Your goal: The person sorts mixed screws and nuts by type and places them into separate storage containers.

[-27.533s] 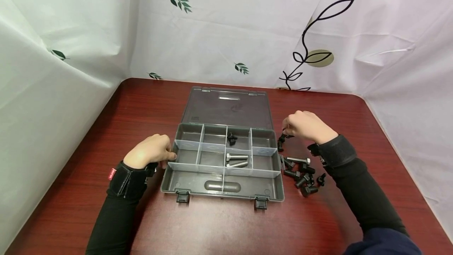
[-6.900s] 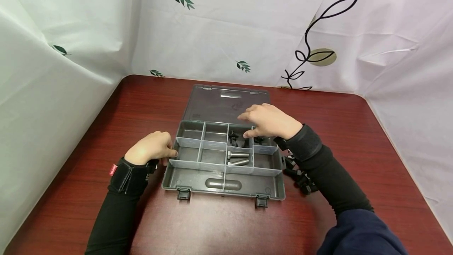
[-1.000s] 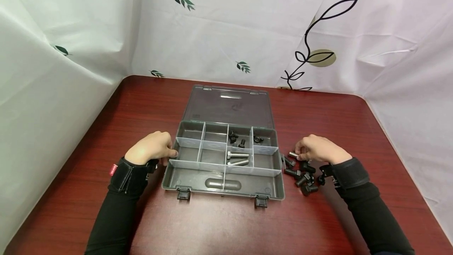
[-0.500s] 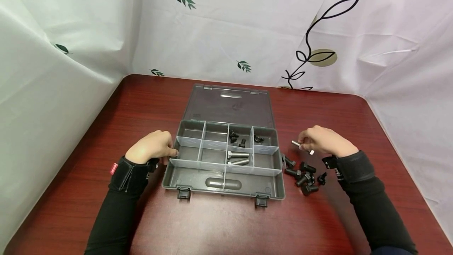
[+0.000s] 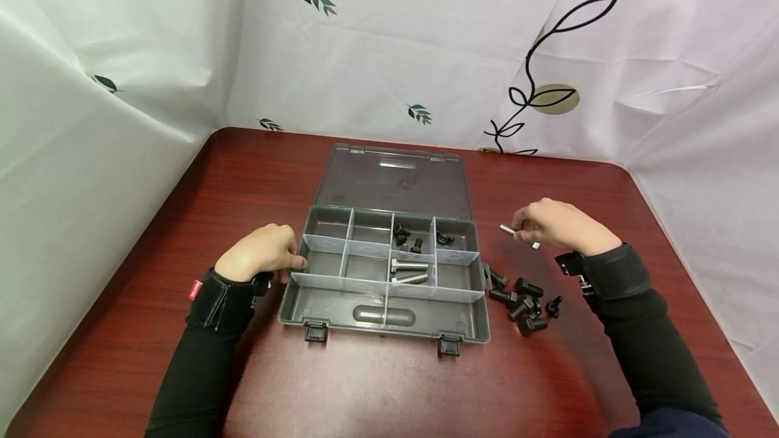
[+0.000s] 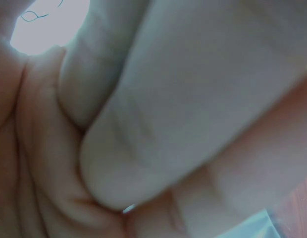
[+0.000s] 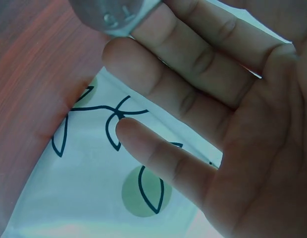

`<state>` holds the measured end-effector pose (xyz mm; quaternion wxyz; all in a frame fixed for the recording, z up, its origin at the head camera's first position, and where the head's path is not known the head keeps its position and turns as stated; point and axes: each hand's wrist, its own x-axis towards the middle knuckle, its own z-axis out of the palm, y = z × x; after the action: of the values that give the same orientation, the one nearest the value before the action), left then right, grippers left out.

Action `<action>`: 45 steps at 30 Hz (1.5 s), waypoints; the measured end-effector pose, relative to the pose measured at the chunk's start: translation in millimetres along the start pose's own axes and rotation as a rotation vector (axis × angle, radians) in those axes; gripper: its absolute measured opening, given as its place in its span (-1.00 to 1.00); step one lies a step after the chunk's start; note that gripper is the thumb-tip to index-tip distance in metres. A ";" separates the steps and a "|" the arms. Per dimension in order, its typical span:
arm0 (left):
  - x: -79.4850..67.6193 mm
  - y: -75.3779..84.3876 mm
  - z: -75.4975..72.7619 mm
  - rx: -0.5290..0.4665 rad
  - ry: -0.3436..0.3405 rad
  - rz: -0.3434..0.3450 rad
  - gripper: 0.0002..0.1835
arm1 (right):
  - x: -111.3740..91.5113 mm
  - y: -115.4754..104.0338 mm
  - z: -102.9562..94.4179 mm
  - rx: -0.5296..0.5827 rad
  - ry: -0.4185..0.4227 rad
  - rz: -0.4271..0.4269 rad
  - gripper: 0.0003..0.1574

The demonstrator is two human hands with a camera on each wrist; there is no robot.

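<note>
**A:** Where is the silver bolt, and which way does it lie?

**B:** The right hand pinches it in the air, right of centre in the head view, above the table and to the right of the organizer box. Its long axis runs nearly level across the frame: the plain end points left toward the box, the hexagonal head sits lower right under the fingers. In the right wrist view the head shows at the top edge, held by the fingertips, while the other fingers stay fairly straight.

**A:** And the left hand?

**B:** It lies at the left wall of the box, fingers curled with the tips against the rim. Whether it truly clamps the wall cannot be told (the left wrist view shows only folded fingers close up).

**A:** What does the box hold?

**B:** The lid lies open and flat behind it. In the back row, the third cell from the left holds small black bolts, and the rightmost cell one small black piece. In the middle row, the third cell holds two silver bolts lying crosswise.

**A:** Anything beside it?

**B:** A loose heap of black bolts on the table, just right of the box, below the right hand.
</note>
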<state>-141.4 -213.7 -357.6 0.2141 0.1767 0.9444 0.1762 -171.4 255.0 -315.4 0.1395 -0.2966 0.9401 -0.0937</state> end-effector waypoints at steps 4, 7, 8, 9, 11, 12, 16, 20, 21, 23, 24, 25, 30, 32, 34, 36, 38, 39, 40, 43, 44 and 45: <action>-0.5 -0.4 0.4 0.000 -0.002 -0.004 -0.73 | 3.4 -2.9 -2.0 -0.010 0.007 -0.005 -0.93; -0.9 -0.6 0.5 0.003 -0.002 -0.006 -0.73 | 7.0 -6.1 -4.0 -0.020 0.014 -0.013 -0.95; -1.0 -0.5 0.5 0.003 -0.002 -0.006 -0.73 | 8.2 -7.5 -4.9 -0.022 0.017 -0.018 -0.96; -1.0 -0.4 0.5 0.005 -0.003 -0.008 -0.72 | 9.6 -8.9 -5.8 -0.029 0.021 -0.021 -0.95; -1.0 -0.2 0.6 0.005 -0.001 -0.008 -0.72 | 12.4 -12.8 -8.2 -0.036 0.027 -0.031 -0.95; -0.9 -0.1 0.6 0.004 0.000 -0.008 -0.73 | 13.9 -14.6 -9.2 -0.039 0.032 -0.039 -0.95; -0.6 -0.2 0.4 -0.002 0.012 0.002 -0.73 | 20.0 -21.5 -12.9 -0.050 0.051 -0.062 -0.96; -0.6 0.1 0.1 -0.006 0.013 0.002 -0.73 | 26.6 -27.2 -16.3 -0.050 0.060 -0.088 -0.95; -0.7 0.2 0.0 -0.006 0.010 0.001 -0.72 | 28.4 -28.6 -17.1 -0.053 0.061 -0.092 -0.95; -0.9 0.4 -0.1 -0.006 0.008 -0.001 -0.72 | 31.9 -31.3 -18.6 -0.062 0.063 -0.098 -0.95; -1.0 0.5 -0.1 -0.006 0.007 -0.001 -0.72 | 33.8 -32.8 -19.2 -0.070 0.064 -0.101 -0.96; -1.0 0.4 -0.2 -0.006 0.007 0.000 -0.73 | 35.9 -34.3 -19.7 -0.079 0.065 -0.106 -0.96; -1.2 0.3 -0.3 -0.008 0.010 0.004 -0.72 | 45.2 -45.6 -21.0 -0.117 0.068 -0.138 -0.95; -1.2 0.2 -0.3 -0.010 0.012 0.008 -0.72 | 48.6 -51.3 -21.1 -0.129 0.067 -0.150 -0.95; -1.1 0.2 -0.1 -0.012 0.013 0.012 -0.72 | 51.7 -57.3 -21.1 -0.139 0.062 -0.157 -0.95; -1.1 0.1 0.3 -0.012 0.014 0.016 -0.72 | 54.6 -63.0 -20.8 -0.150 0.057 -0.164 -0.96; -1.1 -0.1 0.6 -0.013 0.016 0.015 -0.72 | 57.4 -68.6 -20.3 -0.158 0.048 -0.175 -0.96; -1.1 -0.2 0.7 -0.013 0.015 0.013 -0.72 | 58.8 -71.1 -19.9 -0.162 0.043 -0.181 -0.96; -1.1 -0.2 0.8 -0.014 0.015 0.012 -0.72 | 60.0 -73.4 -19.3 -0.166 0.040 -0.188 -0.96; -0.8 -0.2 0.6 -0.014 0.012 0.004 -0.72 | 63.0 -79.4 -17.5 -0.183 0.032 -0.206 -0.96; -0.7 -0.2 0.4 -0.013 0.011 0.002 -0.72 | 63.9 -81.0 -16.6 -0.189 0.033 -0.213 -0.96; -0.6 -0.2 0.4 -0.013 0.009 0.001 -0.72 | 64.7 -82.7 -15.8 -0.194 0.033 -0.220 -0.96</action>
<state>-140.7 -214.0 -357.9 0.2108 0.1751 0.9441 0.1831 -183.2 152.0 -292.4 0.0836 -0.4083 0.9088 -0.0220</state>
